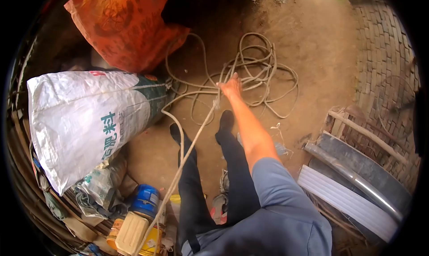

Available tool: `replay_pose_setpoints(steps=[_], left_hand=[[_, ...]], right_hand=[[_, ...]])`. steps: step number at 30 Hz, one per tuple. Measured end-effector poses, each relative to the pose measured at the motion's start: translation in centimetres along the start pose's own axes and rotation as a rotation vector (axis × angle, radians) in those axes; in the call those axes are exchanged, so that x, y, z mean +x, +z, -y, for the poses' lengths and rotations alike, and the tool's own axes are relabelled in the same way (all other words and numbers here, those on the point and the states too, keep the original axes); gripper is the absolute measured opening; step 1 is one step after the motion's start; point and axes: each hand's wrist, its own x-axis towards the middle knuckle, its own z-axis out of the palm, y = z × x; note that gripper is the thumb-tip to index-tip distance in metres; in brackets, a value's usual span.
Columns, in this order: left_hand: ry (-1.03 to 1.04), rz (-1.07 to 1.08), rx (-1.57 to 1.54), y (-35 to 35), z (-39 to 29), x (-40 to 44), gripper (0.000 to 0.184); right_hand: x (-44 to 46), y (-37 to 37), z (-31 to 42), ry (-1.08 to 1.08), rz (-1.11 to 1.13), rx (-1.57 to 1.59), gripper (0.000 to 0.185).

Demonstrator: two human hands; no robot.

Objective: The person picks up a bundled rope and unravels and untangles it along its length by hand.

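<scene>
My right hand (230, 87) reaches out ahead at the end of a bare forearm, its fingers closed on a pale rope (192, 145). From there one length of the rope runs down toward the lower left edge of the view. A frayed knot or bunch in it sits just below the hand. Beyond and beside the hand, loose loops of the rope lie spread over the dirt floor (321, 73). My left hand is out of view.
On the left stand a white printed sack (80, 117) and an orange sack (129, 28). A blue can (145, 200) and a beige container (132, 233) are near my legs. A corrugated white panel (346, 202) and a metal pipe (353, 180) lie right, by a brick surface (384, 55).
</scene>
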Motion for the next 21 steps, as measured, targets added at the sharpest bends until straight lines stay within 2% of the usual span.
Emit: replay_pose_setpoints(steps=[2,6,8,10,11,13,16,21], left_hand=[[-0.017,0.002,0.002,0.5,-0.1,1.0,0.013],[-0.038,-0.003,0.0,1.1,-0.3,2.6,0.014],[-0.04,-0.009,0.0,1.1,-0.4,3.1,0.014],[-0.039,-0.011,0.003,1.0,-0.4,3.6,0.014],[-0.039,-0.014,0.001,1.0,-0.5,3.9,0.014],[-0.036,-0.014,0.002,1.0,-0.5,4.4,0.015],[-0.028,-0.015,0.005,1.1,-0.6,5.1,0.015],[-0.026,-0.021,0.01,0.9,-0.5,5.8,0.016]], right_hand=[[0.6,1.7,0.2,0.045,0.116,-0.062,0.108],[-1.0,5.6,-0.2,0.088,0.12,-0.222,0.106],[-2.1,7.3,-1.4,0.074,0.091,-0.208,0.101],[-2.4,9.0,-2.7,0.066,0.07,-0.274,0.087],[-2.8,9.3,-3.1,0.068,0.073,-0.27,0.087],[-3.3,9.5,-3.8,0.075,0.193,-0.248,0.065],[-2.9,11.1,-5.3,0.14,0.313,-0.087,0.056],[-3.8,11.7,-6.6,0.112,0.356,0.089,0.061]])
